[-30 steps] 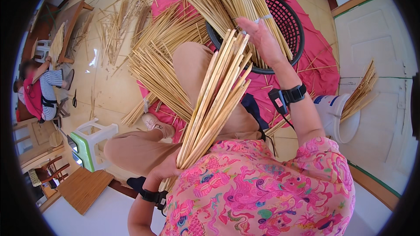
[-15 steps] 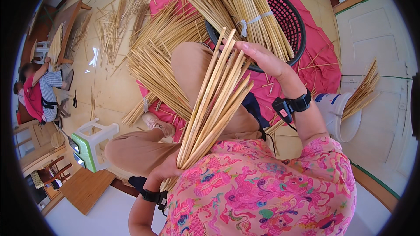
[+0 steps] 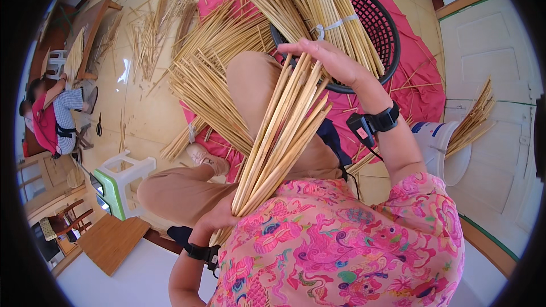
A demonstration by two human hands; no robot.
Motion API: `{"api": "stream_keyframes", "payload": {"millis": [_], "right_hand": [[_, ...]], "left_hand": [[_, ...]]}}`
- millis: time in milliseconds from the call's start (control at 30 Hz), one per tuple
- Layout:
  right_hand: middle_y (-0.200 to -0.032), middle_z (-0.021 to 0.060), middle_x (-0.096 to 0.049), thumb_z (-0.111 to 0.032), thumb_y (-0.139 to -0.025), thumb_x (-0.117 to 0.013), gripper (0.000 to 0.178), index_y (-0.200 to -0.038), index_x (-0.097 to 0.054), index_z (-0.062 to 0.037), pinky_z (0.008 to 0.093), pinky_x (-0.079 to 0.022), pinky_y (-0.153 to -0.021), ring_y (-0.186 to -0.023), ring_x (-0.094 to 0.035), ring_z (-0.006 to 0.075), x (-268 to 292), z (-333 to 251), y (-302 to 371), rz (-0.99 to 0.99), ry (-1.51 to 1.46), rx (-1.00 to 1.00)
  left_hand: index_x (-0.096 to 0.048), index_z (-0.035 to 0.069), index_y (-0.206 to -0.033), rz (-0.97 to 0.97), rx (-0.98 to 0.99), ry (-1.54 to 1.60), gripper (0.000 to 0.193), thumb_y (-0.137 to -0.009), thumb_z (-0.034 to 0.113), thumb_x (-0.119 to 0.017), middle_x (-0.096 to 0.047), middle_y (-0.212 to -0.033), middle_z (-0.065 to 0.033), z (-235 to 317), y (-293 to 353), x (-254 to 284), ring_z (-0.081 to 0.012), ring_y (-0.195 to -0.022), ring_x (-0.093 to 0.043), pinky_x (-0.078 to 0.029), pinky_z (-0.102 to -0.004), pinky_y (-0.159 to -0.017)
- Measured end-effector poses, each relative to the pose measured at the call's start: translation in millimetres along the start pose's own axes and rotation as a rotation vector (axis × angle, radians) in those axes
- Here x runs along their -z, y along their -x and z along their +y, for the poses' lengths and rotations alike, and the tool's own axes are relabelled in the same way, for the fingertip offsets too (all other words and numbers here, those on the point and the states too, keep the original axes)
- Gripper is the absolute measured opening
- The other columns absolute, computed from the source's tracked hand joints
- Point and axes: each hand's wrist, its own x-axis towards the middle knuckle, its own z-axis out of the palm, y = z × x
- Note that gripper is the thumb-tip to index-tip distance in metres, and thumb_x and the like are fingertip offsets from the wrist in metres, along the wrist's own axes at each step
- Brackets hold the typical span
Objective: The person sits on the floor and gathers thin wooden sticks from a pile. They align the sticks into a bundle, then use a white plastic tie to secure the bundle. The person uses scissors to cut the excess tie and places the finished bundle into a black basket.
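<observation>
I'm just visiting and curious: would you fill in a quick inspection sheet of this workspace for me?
Surface: pale tiled floor, partly covered by a pink cloth.
Job's things: a bunch of sticks in hand; a tied bundle in a dark basket.
Clutter: loose sticks scattered on the floor; scissors lying at left.
Hands: left hand grips the bunch's lower end; right hand, fingers extended, at its upper tips.
Cables: a dark cable at the right wrist's device.
Surroundings: another person seated at left; white bucket and pale door at right.
</observation>
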Motion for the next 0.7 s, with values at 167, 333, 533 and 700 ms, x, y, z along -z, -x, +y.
{"api": "stream_keyframes", "payload": {"millis": [167, 333, 533, 700], "right_hand": [[-0.12, 0.0139, -0.061, -0.044, -0.099, -0.029, 0.059, -0.14, -0.038, -0.0018, 0.0303, -0.035, -0.101, -0.121, -0.049, 0.0201, 2, 6, 11, 0.02, -0.001, 0.227], [-0.101, 0.0121, -0.067, -0.04, -0.097, -0.035, 0.049, -0.117, -0.057, -0.0016, 0.0302, -0.046, -0.088, -0.101, -0.061, 0.0187, 50, 40, 33, 0.299, -0.235, -0.151], [-0.087, 0.0122, -0.069, -0.02, -0.089, -0.055, 0.026, -0.1, -0.064, 0.0014, 0.0293, -0.053, -0.066, -0.081, -0.067, 0.0181, 1, 85, 91, -0.347, -0.093, -0.529], [-0.106, 0.0138, -0.066, -0.039, -0.085, -0.065, 0.053, -0.116, -0.055, 0.0028, 0.0271, -0.052, -0.077, -0.094, -0.065, 0.0207, -72, 91, 97, -0.502, -0.281, -0.378]], "left_hand": [[-0.035, 0.002, -0.139, 0.015, -0.019, -0.106, 0.089, -0.068, 0.025, -0.084, -0.047, -0.134, -0.0084, 8, 1, -1, -0.0157, -0.122, -0.042, -0.033, -0.0315, -0.104], [-0.038, 0.001, -0.137, 0.018, -0.062, -0.238, 0.089, -0.065, 0.026, -0.085, -0.048, -0.132, -0.0088, 17, -1, -1, -0.0157, -0.12, -0.044, -0.034, -0.0316, -0.103], [-0.037, 0.001, -0.137, -0.01, -0.002, -0.046, 0.09, -0.064, 0.024, -0.085, -0.049, -0.131, -0.0082, 3, -4, 4, -0.0161, -0.119, -0.044, -0.034, -0.0323, -0.104], [-0.035, 0.002, -0.138, -0.004, 0.008, 0.038, 0.09, -0.065, 0.022, -0.084, -0.049, -0.131, -0.0076, -6, -2, 4, -0.0148, -0.119, -0.045, -0.035, -0.0319, -0.103]]}}
